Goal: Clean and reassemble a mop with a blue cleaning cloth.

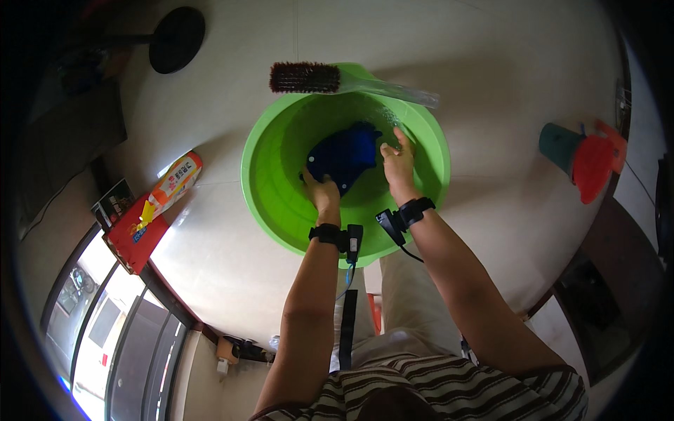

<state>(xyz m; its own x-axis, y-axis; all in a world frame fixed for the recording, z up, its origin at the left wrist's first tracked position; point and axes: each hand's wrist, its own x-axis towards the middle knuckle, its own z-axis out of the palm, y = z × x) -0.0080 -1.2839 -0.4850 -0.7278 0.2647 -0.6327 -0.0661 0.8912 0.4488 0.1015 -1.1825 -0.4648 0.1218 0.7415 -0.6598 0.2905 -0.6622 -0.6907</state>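
A dark blue cloth item with small white round spots lies in the green plastic basin. My left hand grips its lower edge, the fingertips partly hidden by the cloth. To the right of the cloth, my right hand is inside the basin with thumb and fingers apart, holding nothing. Small bubbles or drops show on the basin wall above it. Across the far rim rests a scrubbing brush with dark red bristles and a clear handle. Both wrists wear black strapped devices.
On the floor at left stand an orange-and-white bottle with a yellow cap and a red box. A round black stand base is at upper left. To the right are a dark green container and a red plastic item.
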